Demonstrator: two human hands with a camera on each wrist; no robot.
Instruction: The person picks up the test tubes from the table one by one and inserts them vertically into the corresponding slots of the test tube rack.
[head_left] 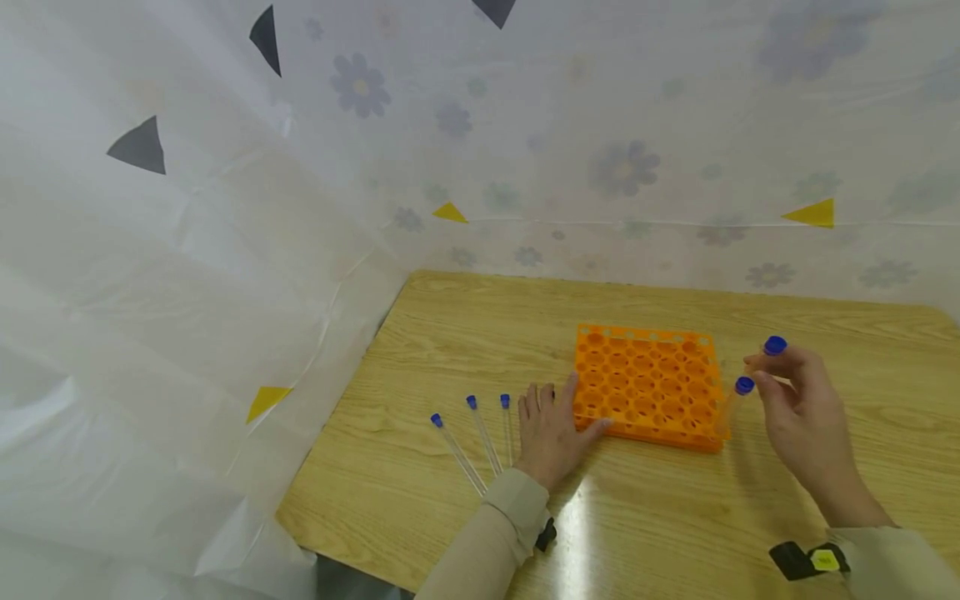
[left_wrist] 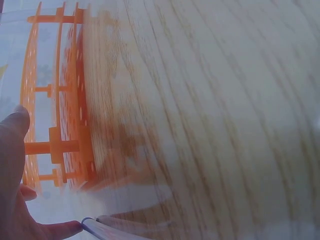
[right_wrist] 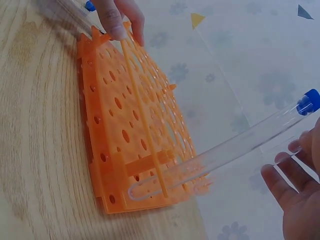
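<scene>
Clear tube (right_wrist: 225, 150) (round-bottomed), perforated rack (head_left: 652, 432)

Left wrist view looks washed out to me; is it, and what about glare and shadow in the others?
Left wrist: yes, pale haze over the light wood-grain tabletop, with a soft orange reflection of the perforated orange plastic rack; head: bright glare streak on the tabletop near the bottom, soft shadow beside the right hand; right wrist: no harsh glare, rack holes distinct.

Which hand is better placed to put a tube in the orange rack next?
Probably the right hand: it holds a blue-capped tube by the right end of the orange rack. The left hand is at its left end, seemingly steadying it.
</scene>
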